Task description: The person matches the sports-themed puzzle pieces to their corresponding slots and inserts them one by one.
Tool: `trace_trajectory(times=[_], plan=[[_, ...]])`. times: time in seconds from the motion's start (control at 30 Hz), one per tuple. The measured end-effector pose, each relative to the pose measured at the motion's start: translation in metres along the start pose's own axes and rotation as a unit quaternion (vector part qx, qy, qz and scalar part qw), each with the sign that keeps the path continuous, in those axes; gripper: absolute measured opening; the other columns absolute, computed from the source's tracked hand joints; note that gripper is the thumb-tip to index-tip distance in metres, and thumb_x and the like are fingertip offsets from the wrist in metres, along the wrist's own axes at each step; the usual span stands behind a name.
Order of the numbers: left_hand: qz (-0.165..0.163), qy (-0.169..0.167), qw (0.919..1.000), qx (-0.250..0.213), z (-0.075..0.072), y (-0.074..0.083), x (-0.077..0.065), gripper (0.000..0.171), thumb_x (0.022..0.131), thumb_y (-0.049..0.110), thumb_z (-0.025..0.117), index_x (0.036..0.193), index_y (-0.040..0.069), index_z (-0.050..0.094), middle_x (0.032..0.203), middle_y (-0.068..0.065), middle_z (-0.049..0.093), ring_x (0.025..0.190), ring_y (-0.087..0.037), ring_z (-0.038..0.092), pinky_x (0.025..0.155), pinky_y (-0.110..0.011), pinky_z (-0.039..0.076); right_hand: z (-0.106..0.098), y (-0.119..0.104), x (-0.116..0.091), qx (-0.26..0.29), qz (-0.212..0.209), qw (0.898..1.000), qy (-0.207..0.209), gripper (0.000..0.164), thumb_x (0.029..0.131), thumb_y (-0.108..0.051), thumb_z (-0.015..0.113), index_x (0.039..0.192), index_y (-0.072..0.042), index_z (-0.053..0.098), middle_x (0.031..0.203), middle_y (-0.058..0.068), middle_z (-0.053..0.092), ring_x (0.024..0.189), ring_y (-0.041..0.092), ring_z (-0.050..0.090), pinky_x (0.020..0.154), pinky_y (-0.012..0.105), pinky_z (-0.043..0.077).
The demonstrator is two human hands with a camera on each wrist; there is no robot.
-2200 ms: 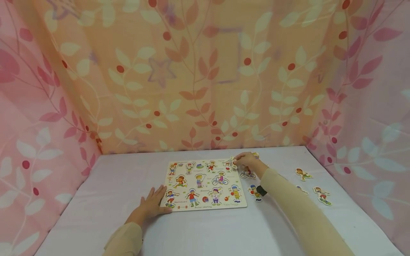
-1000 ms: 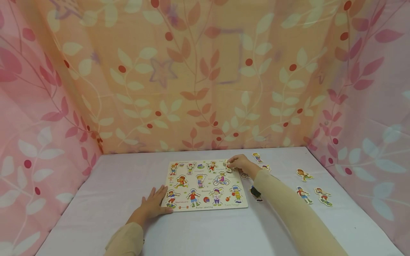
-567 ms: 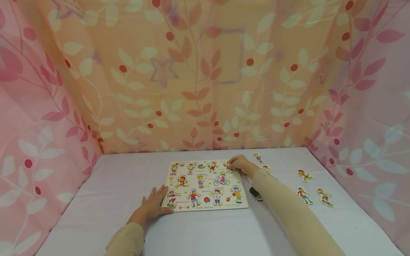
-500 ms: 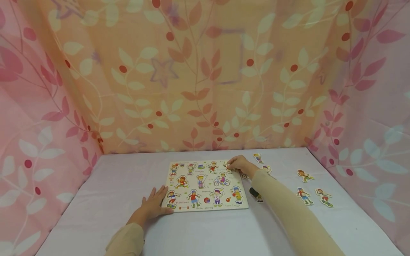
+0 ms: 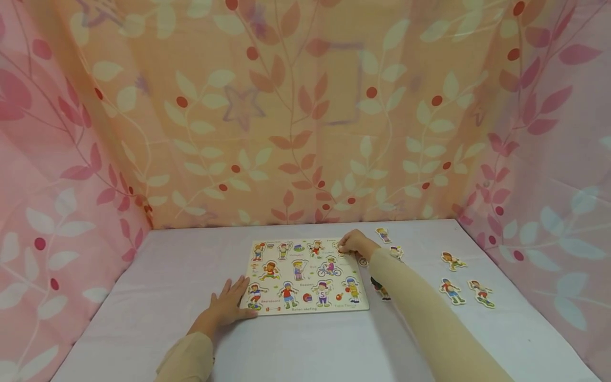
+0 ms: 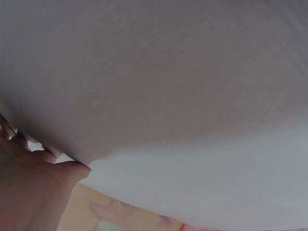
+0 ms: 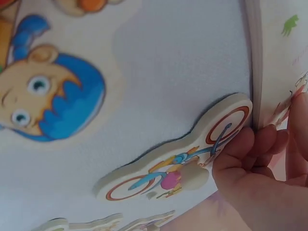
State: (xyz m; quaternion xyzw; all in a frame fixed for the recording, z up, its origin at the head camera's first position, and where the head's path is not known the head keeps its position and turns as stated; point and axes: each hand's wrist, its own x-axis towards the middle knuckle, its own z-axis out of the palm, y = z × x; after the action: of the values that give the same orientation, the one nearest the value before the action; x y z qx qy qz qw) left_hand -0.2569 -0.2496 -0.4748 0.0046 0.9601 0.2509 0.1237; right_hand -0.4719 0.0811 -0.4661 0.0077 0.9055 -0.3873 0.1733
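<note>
A wooden peg-style puzzle board (image 5: pixel 361 306) printed with children playing sports lies in the head view. My left hand (image 5: pixel 223 307) rests on its left edge, fingers stretched and thumb at the near corner. At the board's upper right corner my right hand (image 5: pixel 354 244) pinches a small puzzle piece (image 7: pixel 299 87) over the tennis picture; fingers cover most of it. In the right wrist view, a cyclist puzzle piece (image 7: pixel 180 161) lies beside the board, right by my curled fingers. The left wrist view shows my left hand (image 6: pixel 33 187) low at the left, with pale cloth filling most of it.
Loose puzzle pieces lie right of the board: a golfer (image 5: pixel 383 235), a runner (image 5: pixel 452 260), a roller skater (image 5: pixel 451 292) and a skateboarder (image 5: pixel 481 293). My right sleeve (image 5: pixel 420 302) partly covers others. Floral curtains (image 5: pixel 305 132) enclose the white-covered table (image 5: pixel 157 276).
Since the oldest frame, my right hand has moved slightly left with the puzzle piece, from the board's right edge onto its upper right corner. It has since stayed nearly in place. My left hand keeps its place.
</note>
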Motion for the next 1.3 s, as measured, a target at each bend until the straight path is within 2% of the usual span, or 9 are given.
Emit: trace_trajectory(times=[0.1, 0.17, 0.27, 0.33, 0.4, 0.53, 0.77, 1.0, 1.3], plan=[[-0.002, -0.002, 1.0000, 0.001, 0.001, 0.000, 0.000, 0.102, 0.078, 0.045, 0.077, 0.152, 0.000, 0.024, 0.157, -0.024, 0.017, 0.143, -0.049, 0.002, 0.106, -0.073, -0.001, 0.004, 0.013, 0.021, -0.022, -0.010, 1.000, 0.001, 0.022, 0.083, -0.007, 0.077, 0.103, 0.000, 0.074, 0.081, 0.007, 0.065, 0.059, 0.018, 0.050, 0.054, 0.031, 0.044], [-0.002, -0.003, 1.0000, 0.000, 0.001, 0.000, 0.000, 0.102, 0.078, 0.045, 0.077, 0.152, 0.000, 0.024, 0.158, -0.024, 0.017, 0.143, -0.049, 0.001, 0.106, -0.073, -0.001, 0.011, 0.039, 0.055, -0.027, -0.068, 0.997, 0.009, 0.019, 0.080, -0.013, 0.081, 0.097, -0.006, 0.077, 0.082, 0.007, 0.068, 0.059, 0.017, 0.050, 0.052, 0.030, 0.044], [0.001, -0.004, 1.0000, 0.000, 0.000, 0.000, 0.001, 0.103, 0.078, 0.046, 0.077, 0.152, -0.001, 0.023, 0.157, -0.024, 0.017, 0.143, -0.049, 0.001, 0.106, -0.073, -0.001, 0.013, 0.049, 0.065, -0.043, -0.106, 0.993, 0.012, 0.022, 0.077, -0.010, 0.082, 0.098, -0.009, 0.078, 0.092, 0.009, 0.070, 0.070, 0.021, 0.056, 0.059, 0.032, 0.048], [0.002, -0.004, 1.0000, 0.000, 0.000, 0.001, 0.001, 0.103, 0.078, 0.047, 0.077, 0.152, -0.001, 0.023, 0.157, -0.025, 0.016, 0.143, -0.049, 0.001, 0.106, -0.073, -0.001, 0.012, 0.043, 0.054, -0.052, -0.110, 0.992, 0.023, 0.026, 0.074, -0.004, 0.081, 0.100, -0.006, 0.077, 0.101, 0.012, 0.070, 0.081, 0.023, 0.059, 0.067, 0.031, 0.050], [0.005, -0.006, 1.0000, -0.001, 0.000, 0.001, 0.001, 0.103, 0.078, 0.047, 0.077, 0.152, -0.002, 0.023, 0.157, -0.025, 0.016, 0.142, -0.050, 0.001, 0.106, -0.073, -0.001, 0.006, 0.018, 0.011, -0.064, -0.081, 0.994, 0.034, 0.035, 0.074, 0.005, 0.075, 0.109, 0.000, 0.073, 0.115, 0.019, 0.066, 0.094, 0.028, 0.057, 0.077, 0.033, 0.050], [0.010, -0.008, 0.9999, 0.000, 0.001, 0.000, 0.003, 0.103, 0.078, 0.047, 0.076, 0.152, -0.002, 0.023, 0.157, -0.026, 0.016, 0.142, -0.051, 0.002, 0.105, -0.074, 0.000, -0.008, 0.004, -0.033, -0.024, -0.089, 0.995, 0.048, 0.039, 0.079, 0.008, 0.067, 0.117, 0.002, 0.068, 0.121, 0.025, 0.061, 0.092, 0.028, 0.057, 0.075, 0.028, 0.050], [0.016, -0.004, 0.9999, 0.003, -0.001, -0.002, 0.001, 0.104, 0.078, 0.047, 0.077, 0.151, -0.003, 0.023, 0.157, -0.027, 0.016, 0.141, -0.052, 0.002, 0.105, -0.074, 0.000, -0.041, 0.013, -0.042, 0.040, -0.155, 0.987, 0.019, 0.031, 0.084, -0.003, 0.072, 0.115, -0.004, 0.071, 0.107, 0.017, 0.063, 0.088, 0.026, 0.058, 0.075, 0.039, 0.052], [0.019, -0.006, 0.9998, 0.003, 0.000, -0.006, 0.001, 0.105, 0.078, 0.049, 0.076, 0.151, -0.004, 0.022, 0.156, -0.027, 0.015, 0.141, -0.053, 0.002, 0.104, -0.075, -0.001, -0.074, 0.005, -0.080, 0.038, -0.126, 0.991, 0.026, 0.035, 0.092, -0.004, 0.062, 0.125, 0.006, 0.060, 0.122, 0.026, 0.059, 0.112, 0.039, 0.057, 0.095, 0.057, 0.045], [0.025, -0.007, 0.9996, 0.005, 0.001, -0.006, 0.005, 0.106, 0.078, 0.050, 0.075, 0.151, -0.004, 0.021, 0.156, -0.028, 0.014, 0.141, -0.053, 0.000, 0.103, -0.076, -0.001, -0.116, 0.030, -0.104, 0.011, -0.129, 0.991, 0.031, 0.036, 0.093, -0.010, 0.062, 0.123, 0.009, 0.057, 0.122, 0.028, 0.058, 0.111, 0.041, 0.055, 0.088, 0.054, 0.048]])
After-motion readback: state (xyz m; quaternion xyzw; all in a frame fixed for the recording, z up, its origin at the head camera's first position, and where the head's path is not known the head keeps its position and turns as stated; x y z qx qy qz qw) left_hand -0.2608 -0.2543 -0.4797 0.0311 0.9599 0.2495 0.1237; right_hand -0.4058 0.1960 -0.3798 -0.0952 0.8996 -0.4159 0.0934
